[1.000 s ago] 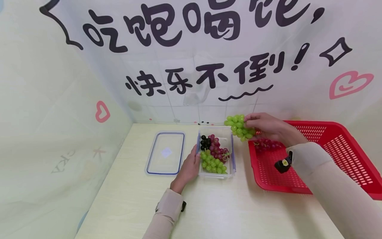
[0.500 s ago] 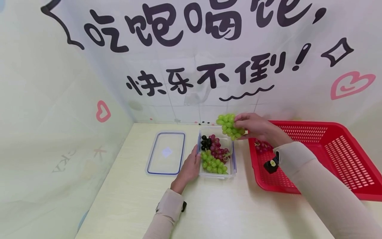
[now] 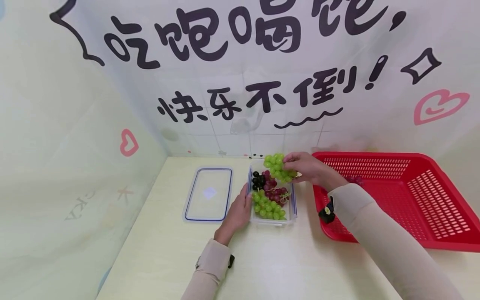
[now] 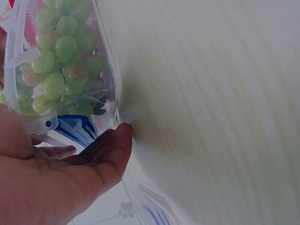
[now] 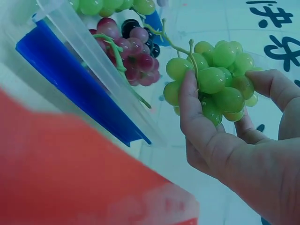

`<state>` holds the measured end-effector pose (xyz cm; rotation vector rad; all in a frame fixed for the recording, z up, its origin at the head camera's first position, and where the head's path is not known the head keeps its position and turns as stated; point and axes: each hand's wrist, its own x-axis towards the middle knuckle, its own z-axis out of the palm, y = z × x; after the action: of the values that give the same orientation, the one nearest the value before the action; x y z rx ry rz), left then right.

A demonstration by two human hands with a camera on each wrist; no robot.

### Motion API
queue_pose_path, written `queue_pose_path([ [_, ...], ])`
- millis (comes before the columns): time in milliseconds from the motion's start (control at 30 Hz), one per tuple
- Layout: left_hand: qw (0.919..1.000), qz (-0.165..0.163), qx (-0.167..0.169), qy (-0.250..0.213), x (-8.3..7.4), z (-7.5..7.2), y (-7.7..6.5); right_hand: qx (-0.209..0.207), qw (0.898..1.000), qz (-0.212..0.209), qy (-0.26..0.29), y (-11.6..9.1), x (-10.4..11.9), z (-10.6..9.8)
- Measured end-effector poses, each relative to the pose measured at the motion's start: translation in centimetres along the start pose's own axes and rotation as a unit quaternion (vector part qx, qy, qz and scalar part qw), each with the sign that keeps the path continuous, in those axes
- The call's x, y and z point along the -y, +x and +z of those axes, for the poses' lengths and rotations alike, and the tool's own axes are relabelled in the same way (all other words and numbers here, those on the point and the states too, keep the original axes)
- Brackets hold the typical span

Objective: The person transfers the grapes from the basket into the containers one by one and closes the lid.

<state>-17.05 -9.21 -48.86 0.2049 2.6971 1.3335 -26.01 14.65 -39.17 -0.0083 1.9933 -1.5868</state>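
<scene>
A clear food container (image 3: 273, 222) with blue side clips stands at the middle of the table, holding black grapes (image 3: 257, 181), red grapes (image 3: 278, 194) and a bunch of green grapes (image 3: 268, 206). My left hand (image 3: 237, 210) rests along the container's left side; in the left wrist view its fingers (image 4: 115, 154) lie beside a blue clip. My right hand (image 3: 309, 168) pinches a second bunch of green grapes (image 5: 218, 91) between thumb and fingers. That bunch hangs over the back right part of the container, and its stem points toward the container in the right wrist view.
To the right stands a red plastic basket (image 3: 420, 159) with slotted walls, partly behind my right arm; some red grapes (image 3: 354, 180) show in it. A clear lid (image 3: 208, 183) with a blue seal lies flat left of the container. A printed wall sheet (image 3: 225, 143) rises behind the table.
My right hand has carried the green grape bunch leftward from the basket's edge, then slightly lower, to over the container. The left hand and the container have stayed in place.
</scene>
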Motion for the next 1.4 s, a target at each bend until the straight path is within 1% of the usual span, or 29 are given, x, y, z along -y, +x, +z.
queue_pose_path([
  [267,1.0000,-0.002,0.001,0.001,0.2,0.1,-0.1,0.015,1.000,0.002,0.008,0.8,-0.8,1.0],
  [400,1.0000,-0.005,0.004,-0.001,0.3,0.1,0.0,0.019,1.000,0.012,0.004,1.0,-1.0,1.5],
  [500,0.9999,-0.004,0.008,-0.005,0.3,0.2,-0.1,0.018,0.999,0.028,0.003,1.2,-1.2,1.7],
  [600,0.9999,0.006,0.008,-0.005,0.3,0.2,0.0,0.015,0.999,0.037,-0.001,1.3,-1.4,1.9],
  [933,0.9999,0.009,0.008,-0.008,-0.1,0.1,0.0,0.006,0.999,0.051,-0.011,1.1,-1.2,1.9],
  [1033,0.9999,0.004,0.010,-0.010,-0.1,0.0,0.0,0.007,0.998,0.053,-0.017,1.1,-1.2,1.8],
  [1233,0.9999,0.000,0.009,-0.013,0.0,-0.1,0.1,0.028,0.997,0.065,-0.006,1.0,-0.8,1.5],
  [1400,0.9999,-0.007,0.008,-0.012,0.2,0.0,0.2,0.041,0.997,0.065,-0.005,0.8,-0.6,1.3],
])
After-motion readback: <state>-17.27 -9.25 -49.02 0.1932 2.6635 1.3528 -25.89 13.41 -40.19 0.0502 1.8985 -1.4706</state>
